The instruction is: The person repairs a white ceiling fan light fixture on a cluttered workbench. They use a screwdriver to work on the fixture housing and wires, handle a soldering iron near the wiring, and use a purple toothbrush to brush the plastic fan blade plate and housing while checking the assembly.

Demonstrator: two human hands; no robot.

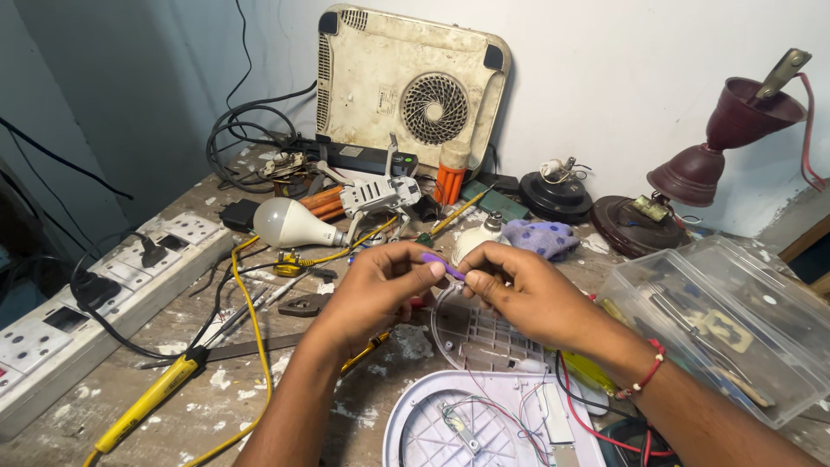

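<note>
My left hand [376,290] and my right hand [519,290] meet over the middle of the workbench, and both pinch a thin purple wire [443,264] between thumb and fingers. A red thread bracelet is on my right wrist. Under my hands lies a clear round plastic cover [471,333]. Below it, near the front edge, sits an opened round white lamp housing [484,424] with thin red and white wires inside.
A white power strip [95,303] with black plugs runs along the left. A yellow-handled soldering iron [151,398], a white bulb [290,222], a small white drone [380,195] and a clear plastic box [726,324] surround my hands. An upturned induction cooktop [406,86] leans on the wall.
</note>
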